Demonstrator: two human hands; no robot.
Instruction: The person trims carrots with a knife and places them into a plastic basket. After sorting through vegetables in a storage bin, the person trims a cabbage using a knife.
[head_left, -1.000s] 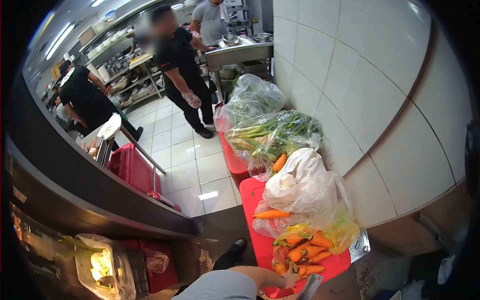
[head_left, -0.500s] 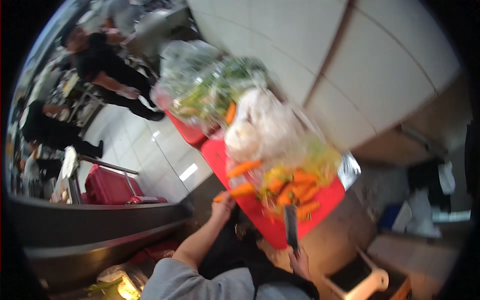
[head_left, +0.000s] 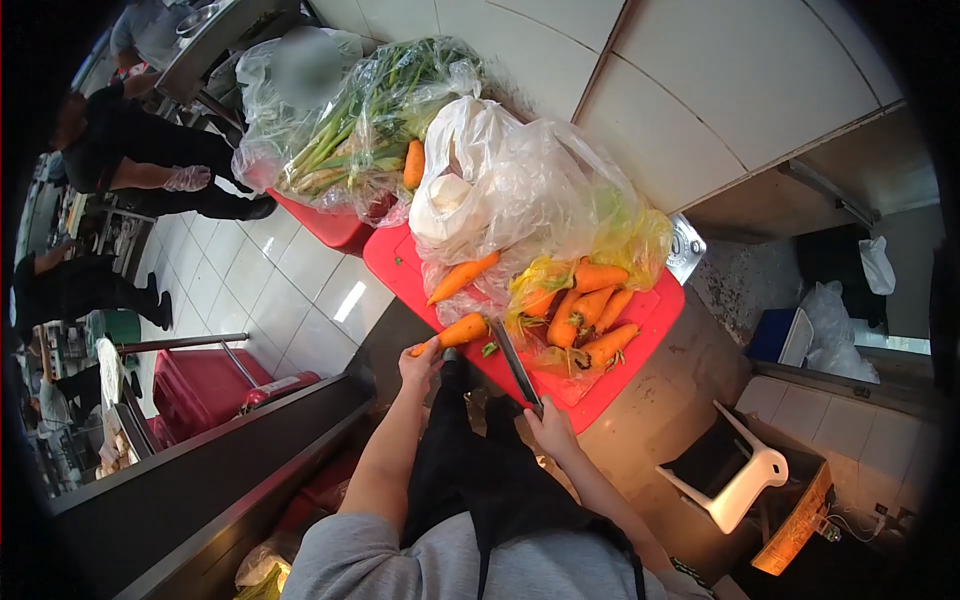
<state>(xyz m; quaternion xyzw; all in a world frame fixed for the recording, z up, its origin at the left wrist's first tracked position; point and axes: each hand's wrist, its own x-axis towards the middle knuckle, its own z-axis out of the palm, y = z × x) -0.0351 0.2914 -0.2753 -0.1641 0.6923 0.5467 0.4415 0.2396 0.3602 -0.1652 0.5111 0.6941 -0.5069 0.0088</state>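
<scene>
My left hand (head_left: 421, 366) is closed around the narrow end of a carrot (head_left: 464, 330), held out over the near left edge of a red surface (head_left: 640, 370). In my right hand (head_left: 552, 425) is a knife (head_left: 517, 362), its blade angled up and left, with the tip close to the thick end of that carrot. A second carrot (head_left: 465, 276) lies on clear plastic just beyond. Several more carrots (head_left: 594, 305) spill from a yellow-tinted bag (head_left: 634, 240) to the right of the blade.
White plastic bags (head_left: 530, 190) and a bag of green stalks (head_left: 350, 130) crowd the far side. A white stool (head_left: 740, 490) stands at right, a red bin (head_left: 205, 380) at left. A co-worker's gloved hand (head_left: 187, 178) shows at upper left.
The knife has swung up and left, from beside the carrot pile to the held carrot's end. My right hand has moved up and left with it. The camera view has shifted.
</scene>
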